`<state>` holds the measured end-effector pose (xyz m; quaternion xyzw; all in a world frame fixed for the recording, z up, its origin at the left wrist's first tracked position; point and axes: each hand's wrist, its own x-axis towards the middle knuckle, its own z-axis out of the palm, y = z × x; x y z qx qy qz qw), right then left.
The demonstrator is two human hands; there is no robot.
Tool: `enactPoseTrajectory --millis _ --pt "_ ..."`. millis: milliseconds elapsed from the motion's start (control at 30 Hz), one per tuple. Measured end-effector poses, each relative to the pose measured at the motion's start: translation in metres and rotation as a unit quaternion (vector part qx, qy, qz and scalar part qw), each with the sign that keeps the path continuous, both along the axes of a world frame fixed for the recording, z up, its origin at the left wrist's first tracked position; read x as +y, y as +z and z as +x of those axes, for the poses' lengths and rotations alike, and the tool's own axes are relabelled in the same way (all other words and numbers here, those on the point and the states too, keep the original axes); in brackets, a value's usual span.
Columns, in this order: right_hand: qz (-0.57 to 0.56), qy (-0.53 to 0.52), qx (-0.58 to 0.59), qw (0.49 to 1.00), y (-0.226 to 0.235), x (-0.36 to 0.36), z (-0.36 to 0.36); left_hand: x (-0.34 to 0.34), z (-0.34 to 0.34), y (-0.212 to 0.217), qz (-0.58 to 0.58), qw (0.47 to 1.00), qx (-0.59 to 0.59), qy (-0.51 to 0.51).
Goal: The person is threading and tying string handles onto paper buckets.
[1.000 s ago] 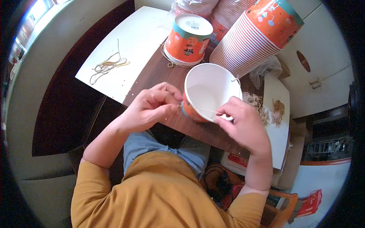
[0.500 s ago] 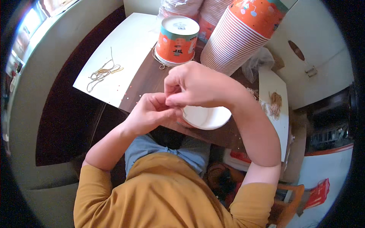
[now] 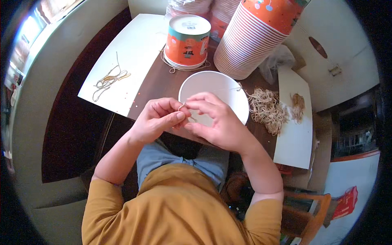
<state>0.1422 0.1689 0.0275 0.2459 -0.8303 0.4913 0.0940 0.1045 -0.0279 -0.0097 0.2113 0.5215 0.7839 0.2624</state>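
My left hand [image 3: 154,120] is closed, pinching a thin beige string [image 3: 181,106] between thumb and forefinger; a short end sticks up. Close beside it, my right hand [image 3: 218,122] has its thumb and fingers apart, fingertips near the string, with nothing visible gripped. Beneath both hands stands a paper bucket [image 3: 204,80] with its white inside facing up. A thin strand runs across the bucket to a small knot at its far right rim. The hands hide the bucket's near side.
A tangled heap of beige string [image 3: 267,110] lies right of the bucket, a smaller bundle [image 3: 298,107] farther right. Behind stand an upturned orange bucket [image 3: 185,51] and a tall leaning stack of buckets [image 3: 249,43]. Loose cords [image 3: 110,81] lie on the white board [image 3: 134,45].
My right hand has turned and lowered, its fingers spreading apart, which uncovers the bucket and the string heap. The left hand stays pinched in nearly the same place.
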Motion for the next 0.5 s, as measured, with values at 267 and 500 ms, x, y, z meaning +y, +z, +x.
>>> enactPoseTrajectory --millis 267,500 --pt "0.238 -0.021 0.051 0.97 0.033 0.018 0.031 -0.006 0.0 -0.002 -0.033 0.999 0.004 -0.004" --pt "0.221 0.029 -0.033 0.974 0.06 0.039 0.068 -0.003 -0.001 -0.001 -0.018 1.0 -0.02 -0.012"
